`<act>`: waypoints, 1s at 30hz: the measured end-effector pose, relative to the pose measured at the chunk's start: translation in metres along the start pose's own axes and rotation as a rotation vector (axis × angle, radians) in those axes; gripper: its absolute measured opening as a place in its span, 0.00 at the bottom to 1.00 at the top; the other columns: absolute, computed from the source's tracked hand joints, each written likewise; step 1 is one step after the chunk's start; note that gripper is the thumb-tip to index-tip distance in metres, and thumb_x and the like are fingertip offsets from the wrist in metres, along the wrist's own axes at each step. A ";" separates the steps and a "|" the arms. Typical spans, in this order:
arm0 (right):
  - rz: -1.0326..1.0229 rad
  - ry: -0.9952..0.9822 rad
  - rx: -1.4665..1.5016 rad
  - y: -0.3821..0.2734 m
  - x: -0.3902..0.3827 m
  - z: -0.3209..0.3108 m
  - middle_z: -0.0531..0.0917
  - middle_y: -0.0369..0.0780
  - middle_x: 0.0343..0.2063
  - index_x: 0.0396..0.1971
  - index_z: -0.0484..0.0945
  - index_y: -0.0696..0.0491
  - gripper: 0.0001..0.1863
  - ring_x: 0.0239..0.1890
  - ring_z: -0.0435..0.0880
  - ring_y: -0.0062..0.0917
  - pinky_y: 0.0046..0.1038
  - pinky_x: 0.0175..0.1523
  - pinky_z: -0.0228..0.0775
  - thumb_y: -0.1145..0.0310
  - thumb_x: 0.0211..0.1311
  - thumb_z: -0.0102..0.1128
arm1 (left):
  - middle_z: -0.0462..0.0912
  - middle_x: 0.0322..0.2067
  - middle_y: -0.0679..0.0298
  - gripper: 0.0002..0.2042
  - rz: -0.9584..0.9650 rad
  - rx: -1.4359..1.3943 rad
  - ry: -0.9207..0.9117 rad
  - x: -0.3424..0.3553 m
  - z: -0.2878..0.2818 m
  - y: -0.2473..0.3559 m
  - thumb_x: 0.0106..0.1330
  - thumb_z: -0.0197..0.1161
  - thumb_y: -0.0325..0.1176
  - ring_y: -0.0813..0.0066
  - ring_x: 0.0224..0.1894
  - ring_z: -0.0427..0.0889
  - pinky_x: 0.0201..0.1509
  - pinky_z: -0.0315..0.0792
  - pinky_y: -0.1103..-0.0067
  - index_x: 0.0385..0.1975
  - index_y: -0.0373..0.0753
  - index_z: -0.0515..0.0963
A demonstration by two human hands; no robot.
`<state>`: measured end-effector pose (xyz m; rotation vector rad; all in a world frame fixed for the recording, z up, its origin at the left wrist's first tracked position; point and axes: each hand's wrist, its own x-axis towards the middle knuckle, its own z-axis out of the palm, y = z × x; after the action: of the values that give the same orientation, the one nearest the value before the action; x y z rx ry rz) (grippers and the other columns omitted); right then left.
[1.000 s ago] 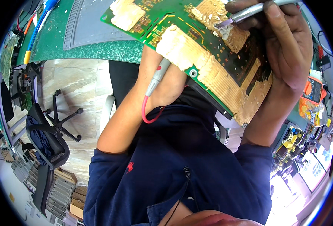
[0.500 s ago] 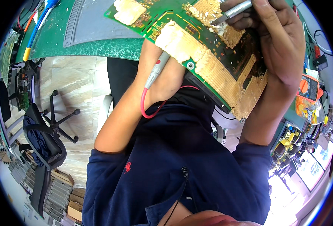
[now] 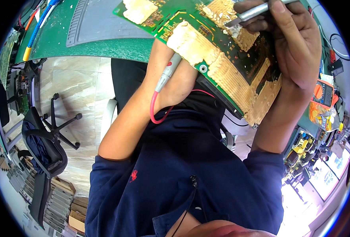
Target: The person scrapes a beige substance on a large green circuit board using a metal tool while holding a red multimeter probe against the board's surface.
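Note:
A green circuit board [image 3: 238, 56] is tilted in front of me, with thick tan ribbed patches [image 3: 231, 83] of coating on its face. My left hand [image 3: 181, 81] grips the board from below, and its fingers are hidden behind it. A grey test probe [image 3: 170, 72] with a red cable [image 3: 153, 106] lies against that hand. In my right hand [image 3: 291, 37] is a slim metal-handled knife [image 3: 254, 12], pinched between thumb and fingers. The blade tip touches a tan patch [image 3: 246, 39] at the upper middle, where white, crumbled flakes lie.
Behind the board is a green work mat [image 3: 96, 53] with a grey tray-like pad [image 3: 100, 23]. A blue-and-yellow cable [image 3: 34, 37] lies at left. An orange multimeter [image 3: 322, 93] and a yellow packet [image 3: 321, 115] sit at right. An office chair [image 3: 44, 138] stands on the tiled floor.
The knife's handle has tipped to a flatter angle, its tip staying near the same patch. The board and my left hand have shifted slightly to the right.

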<state>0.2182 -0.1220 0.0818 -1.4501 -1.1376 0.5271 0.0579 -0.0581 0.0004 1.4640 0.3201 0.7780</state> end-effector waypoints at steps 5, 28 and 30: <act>-0.016 0.000 -0.006 -0.002 0.000 0.006 0.81 0.50 0.23 0.33 0.67 0.62 0.11 0.19 0.80 0.20 0.16 0.26 0.73 0.67 0.61 0.49 | 0.77 0.31 0.57 0.09 0.014 0.013 0.009 0.000 -0.001 -0.001 0.54 0.47 0.23 0.66 0.33 0.75 0.38 0.68 0.77 0.33 0.29 0.72; -0.106 0.019 0.100 0.010 -0.005 0.001 0.81 0.50 0.23 0.34 0.67 0.61 0.11 0.20 0.80 0.21 0.17 0.25 0.73 0.67 0.62 0.48 | 0.77 0.30 0.59 0.09 0.267 0.019 0.022 0.003 0.001 -0.021 0.55 0.47 0.22 0.69 0.32 0.75 0.36 0.68 0.78 0.34 0.30 0.72; -0.153 0.004 0.066 0.012 -0.005 -0.001 0.81 0.50 0.22 0.34 0.67 0.61 0.11 0.20 0.81 0.22 0.17 0.25 0.73 0.67 0.61 0.48 | 0.77 0.30 0.58 0.09 0.230 -0.015 0.026 0.002 0.002 -0.014 0.55 0.47 0.22 0.69 0.31 0.75 0.36 0.68 0.78 0.34 0.30 0.72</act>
<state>0.2212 -0.1257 0.0695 -1.2954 -1.2062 0.4509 0.0646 -0.0571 -0.0124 1.4942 0.1664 0.9817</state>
